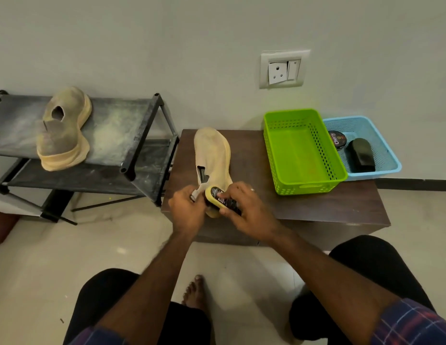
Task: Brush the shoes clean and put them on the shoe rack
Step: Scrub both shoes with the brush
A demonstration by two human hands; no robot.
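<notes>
A beige slip-on shoe (212, 153) lies on the low brown table (316, 205), toe pointing away from me. My left hand (187, 210) grips its heel tab. My right hand (244, 210) holds a yellow-and-black shoe brush (220, 196) pressed against the heel end of the shoe. A second, dustier beige shoe (63, 128) rests on the top shelf of the black shoe rack (127, 125) at the left.
A green basket (301, 153) stands on the table's right part, with nothing in it. Beside it, a blue basket (381, 145) holds a polish tin (337, 140) and a black brush (361, 154). My knees and a bare foot are below. A wall socket is above.
</notes>
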